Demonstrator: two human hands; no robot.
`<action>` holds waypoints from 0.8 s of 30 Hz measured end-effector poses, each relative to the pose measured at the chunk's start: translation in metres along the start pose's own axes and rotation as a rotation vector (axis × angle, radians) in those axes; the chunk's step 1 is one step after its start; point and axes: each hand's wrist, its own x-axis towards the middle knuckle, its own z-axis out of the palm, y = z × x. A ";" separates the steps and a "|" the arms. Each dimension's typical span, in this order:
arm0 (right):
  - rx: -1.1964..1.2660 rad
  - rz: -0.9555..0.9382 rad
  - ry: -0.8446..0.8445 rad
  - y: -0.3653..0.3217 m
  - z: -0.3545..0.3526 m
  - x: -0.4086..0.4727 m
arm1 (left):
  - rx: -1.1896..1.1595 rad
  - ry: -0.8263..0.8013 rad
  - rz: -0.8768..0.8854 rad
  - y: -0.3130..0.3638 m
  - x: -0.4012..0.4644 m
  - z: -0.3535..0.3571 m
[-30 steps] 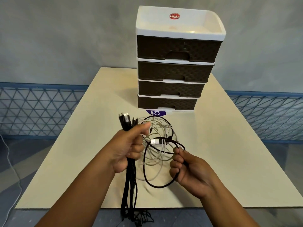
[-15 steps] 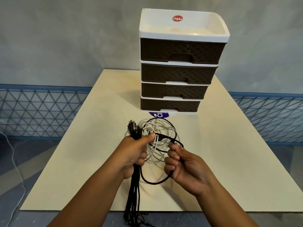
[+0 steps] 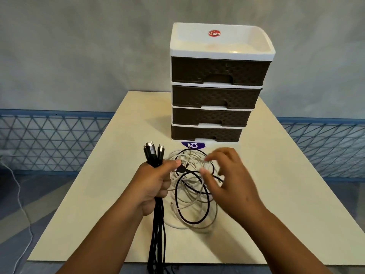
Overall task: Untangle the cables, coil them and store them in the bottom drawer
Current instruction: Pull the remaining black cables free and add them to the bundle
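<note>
Tangled white and black cables (image 3: 192, 196) loop above table (image 3: 98, 194), before closed bottom drawer (image 3: 206, 133). Left hand (image 3: 153, 184) grips black cable bundle (image 3: 156, 234). Right hand (image 3: 230, 180), fingers spread and blurred, over tangle; hold unclear.

Left hand (image 3: 152, 184) grips black cable bundle (image 3: 158, 230); right hand (image 3: 231, 184) blurred, fingers spread over tangled coils (image 3: 189, 202) on table (image 3: 276, 214)
</note>
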 end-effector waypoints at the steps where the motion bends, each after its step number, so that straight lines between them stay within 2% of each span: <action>1: -0.006 -0.060 -0.058 -0.002 0.007 0.002 | -0.032 -0.015 0.012 0.004 -0.001 0.000; 4: -0.139 -0.105 -0.094 -0.001 0.023 0.007 | -0.156 -0.050 0.055 0.018 -0.004 -0.001; 7: -0.074 -0.048 -0.009 0.004 0.018 0.018 | -0.193 -0.032 0.087 0.024 -0.005 -0.005; 11: 0.152 0.106 -0.081 -0.015 -0.017 0.048 | -0.165 -0.061 0.077 0.024 -0.007 0.001; 14: 0.551 0.214 -0.132 -0.039 -0.044 0.072 | -0.136 -0.084 0.076 0.024 -0.011 0.008; 17: 0.843 0.222 -0.118 -0.061 -0.075 0.089 | -0.148 -0.089 0.081 0.026 -0.013 0.011; 21: 0.882 0.168 -0.137 -0.069 -0.100 0.096 | -0.234 -0.098 0.059 0.031 -0.010 0.008; 24: 0.909 0.166 -0.234 -0.068 -0.084 0.079 | -0.282 -0.131 0.061 0.037 -0.012 0.009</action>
